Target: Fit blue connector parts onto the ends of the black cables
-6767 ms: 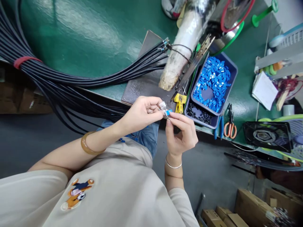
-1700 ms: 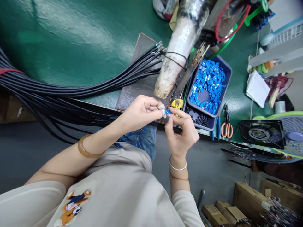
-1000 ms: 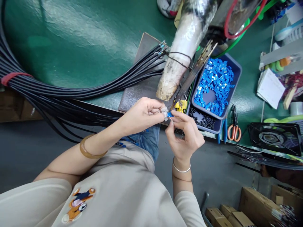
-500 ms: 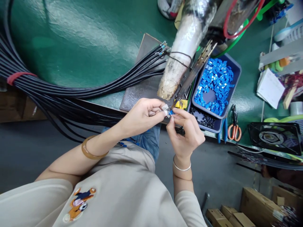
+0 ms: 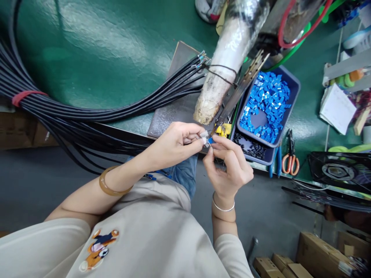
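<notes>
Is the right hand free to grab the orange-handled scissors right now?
Probably not yet: the right hand pinches a small blue part together with the left hand. The orange-handled scissors lie uncovered beside the tray; the way looks clear.

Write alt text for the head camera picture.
A person's left hand pinches a small clear piece while the right hand holds a small blue piece against it, at the edge of a green table. Black cables lie left, a tray of blue parts right.
</notes>
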A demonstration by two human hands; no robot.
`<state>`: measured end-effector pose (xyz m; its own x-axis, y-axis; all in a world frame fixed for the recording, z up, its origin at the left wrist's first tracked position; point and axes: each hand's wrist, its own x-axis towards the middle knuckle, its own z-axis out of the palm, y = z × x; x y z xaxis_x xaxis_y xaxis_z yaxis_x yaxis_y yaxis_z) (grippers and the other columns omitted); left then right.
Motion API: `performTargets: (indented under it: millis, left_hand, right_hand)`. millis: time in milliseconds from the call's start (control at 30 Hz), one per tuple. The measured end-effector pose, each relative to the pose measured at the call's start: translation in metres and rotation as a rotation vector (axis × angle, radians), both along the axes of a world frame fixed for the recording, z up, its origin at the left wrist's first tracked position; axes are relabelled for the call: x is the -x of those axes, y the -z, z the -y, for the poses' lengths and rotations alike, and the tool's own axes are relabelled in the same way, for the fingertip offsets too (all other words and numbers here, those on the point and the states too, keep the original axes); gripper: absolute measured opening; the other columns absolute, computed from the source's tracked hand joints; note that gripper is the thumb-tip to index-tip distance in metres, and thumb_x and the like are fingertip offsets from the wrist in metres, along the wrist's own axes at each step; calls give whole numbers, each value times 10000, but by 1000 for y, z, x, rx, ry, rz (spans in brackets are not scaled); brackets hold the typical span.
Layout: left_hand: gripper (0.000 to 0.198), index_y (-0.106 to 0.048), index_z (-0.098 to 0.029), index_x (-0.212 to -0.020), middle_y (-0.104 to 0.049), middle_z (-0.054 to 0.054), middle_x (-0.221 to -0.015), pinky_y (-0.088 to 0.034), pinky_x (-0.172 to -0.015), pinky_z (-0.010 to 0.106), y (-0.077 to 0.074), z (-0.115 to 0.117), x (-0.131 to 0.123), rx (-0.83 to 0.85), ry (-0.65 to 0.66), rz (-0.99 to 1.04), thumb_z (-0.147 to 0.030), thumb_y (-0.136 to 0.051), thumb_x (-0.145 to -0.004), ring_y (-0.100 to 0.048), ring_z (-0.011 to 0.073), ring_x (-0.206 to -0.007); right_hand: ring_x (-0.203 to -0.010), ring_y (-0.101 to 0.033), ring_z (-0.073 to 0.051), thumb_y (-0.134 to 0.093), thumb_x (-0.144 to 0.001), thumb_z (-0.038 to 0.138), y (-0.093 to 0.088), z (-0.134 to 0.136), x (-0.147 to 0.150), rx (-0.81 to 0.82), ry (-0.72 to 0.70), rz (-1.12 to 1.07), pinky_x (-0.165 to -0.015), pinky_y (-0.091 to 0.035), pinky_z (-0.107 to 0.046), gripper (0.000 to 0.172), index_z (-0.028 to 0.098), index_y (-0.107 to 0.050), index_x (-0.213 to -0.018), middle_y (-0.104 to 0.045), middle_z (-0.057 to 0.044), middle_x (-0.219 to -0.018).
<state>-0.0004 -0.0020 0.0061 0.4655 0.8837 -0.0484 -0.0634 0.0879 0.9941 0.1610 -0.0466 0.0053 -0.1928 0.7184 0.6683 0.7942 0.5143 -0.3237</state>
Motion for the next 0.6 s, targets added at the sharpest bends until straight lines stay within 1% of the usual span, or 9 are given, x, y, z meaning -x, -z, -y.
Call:
performTargets:
  millis: [167, 267, 333, 367, 433, 467, 533, 567, 600]
  left_hand:
    - [181, -526, -140, -699, -398, -70, -565, -262, -461, 172, 3, 0, 2, 14, 28, -22, -167, -542, -877, -325, 35, -502]
    - [168, -573, -132, -743, -451, -59, -571, -303, -477, 172, 3, 4, 2, -23, 51, -79, -203, -549, -894, -381, 46, -517]
    - [110, -610, -128, -826, -527, -45, -608, -355, -501, 172, 5, 10, 3, -80, 45, -133, -225, -600, -877, -438, 58, -540]
    - [106, -615, -127, -882, -572, -38, -642, -381, -514, 172, 8, 13, 5, -116, 21, -160, -226, -640, -854, -463, 61, -550]
    - [176, -605, -129, -933, -626, -25, -702, -428, -546, 173, 15, 22, 8, -214, -69, -211, -201, -705, -808, -507, 67, -572]
    - [167, -604, -131, -921, -637, -18, -719, -447, -571, 175, 20, 27, 9, -283, -122, -240, -181, -712, -804, -530, 71, -590]
    - [71, -617, -135, -857, -641, -5, -717, -471, -628, 188, 30, 38, 11, -478, -219, -296, -152, -685, -841, -568, 84, -638]
    - [38, -628, -135, -847, -651, 6, -723, -477, -658, 201, 35, 44, 11, -593, -254, -321, -138, -661, -865, -581, 92, -662]
    - [28, -637, -135, -855, -666, 18, -731, -479, -671, 214, 39, 50, 10, -716, -287, -343, -124, -644, -880, -586, 100, -672]
  right_hand:
    - [-786, -748, -122, -673, -780, 35, 3, 2, -2, 8, -20, 33, -747, -622, -220, 201, 204, -563, -783, -768, -46, -987]
    - [-826, -744, -129, -673, -798, 47, -2, 5, -4, 62, -28, -22, -767, -625, -250, 183, 206, -584, -807, -765, -39, -994]
    - [-858, -738, -142, -678, -814, 67, -9, 9, -6, 126, 22, -107, -747, -624, -268, 152, 206, -618, -827, -758, -25, -959]
    - [-831, -735, -143, -679, -824, 82, -12, 11, -7, 149, 72, -179, -694, -616, -265, 132, 205, -629, -826, -752, -19, -932]
    - [-646, -693, -110, -663, -849, 112, -20, 15, -11, 152, 178, -385, -507, -542, -229, 99, 196, -627, -811, -737, -11, -892]
    - [-527, -634, -81, -650, -862, 127, -24, 17, -14, 131, 206, -502, -411, -466, -209, 93, 191, -615, -804, -732, -8, -880]
    - [-355, -480, -30, -632, -878, 160, -30, 20, -22, 79, 180, -684, -289, -306, -184, 85, 189, -595, -808, -730, 2, -863]
    - [-317, -430, -18, -635, -881, 182, -32, 22, -28, 63, 137, -732, -257, -252, -177, 77, 195, -596, -816, -731, 7, -858]
    - [-299, -409, -16, -645, -880, 205, -34, 23, -34, 60, 82, -752, -233, -221, -174, 69, 203, -604, -824, -732, 11, -857]
